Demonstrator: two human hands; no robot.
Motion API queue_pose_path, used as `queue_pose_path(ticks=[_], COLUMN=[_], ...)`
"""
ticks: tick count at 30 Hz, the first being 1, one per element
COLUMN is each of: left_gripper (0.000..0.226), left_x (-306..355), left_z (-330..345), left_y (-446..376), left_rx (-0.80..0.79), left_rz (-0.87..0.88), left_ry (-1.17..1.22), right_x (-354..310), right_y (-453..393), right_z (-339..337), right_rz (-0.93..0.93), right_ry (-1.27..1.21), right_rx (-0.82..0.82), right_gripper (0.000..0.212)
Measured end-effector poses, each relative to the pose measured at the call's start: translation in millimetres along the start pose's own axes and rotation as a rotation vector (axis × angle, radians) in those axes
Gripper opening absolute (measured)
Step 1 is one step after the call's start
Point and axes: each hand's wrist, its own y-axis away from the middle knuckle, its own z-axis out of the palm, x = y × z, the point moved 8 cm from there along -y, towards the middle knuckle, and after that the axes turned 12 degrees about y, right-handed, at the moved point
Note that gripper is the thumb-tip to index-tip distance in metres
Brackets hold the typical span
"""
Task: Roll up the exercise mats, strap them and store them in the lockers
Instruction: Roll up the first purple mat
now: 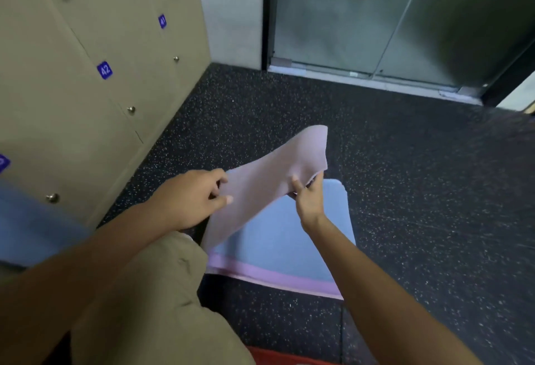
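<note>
- Above the speckled black rubber floor [405, 190], both hands are pinching one thin pink foam mat [260, 188]: left hand [192, 198] and right hand [308, 198], fingers curled on its lifted end.
- One flat blue mat [289, 237] is lying beneath it, beside the beige lockers [72, 89].

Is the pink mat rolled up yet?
Not yet. The left hand and right hand hold the pink mat's lifted end; no roll shows.

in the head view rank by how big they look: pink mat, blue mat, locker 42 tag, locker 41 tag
1. pink mat, blue mat: look alike; pink is lifted nearer the camera, so unsure
2. locker 42 tag
3. locker 41 tag, which is farther away
</note>
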Motion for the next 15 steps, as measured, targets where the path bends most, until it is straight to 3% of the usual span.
queue_pose_path(ticks=[9,15], left_gripper=[0.040,0.040], left_x=[-23.7,-69.8], left_z=[-115.2,-170.8], left_y=[75.9,144.5], left_rx=[0.264,0.386], left_rz=[-0.023,-0.120], left_ry=[0.026,-0.009], right_x=[-116.0,-161.5], right_y=[72.3,100.9], right_z=[118.9,178.9], right_rz=[-0.256,-0.249], right_ry=[0.167,0.013], right_rx=[-0.316,-0.362], right_gripper=[0.047,0.035])
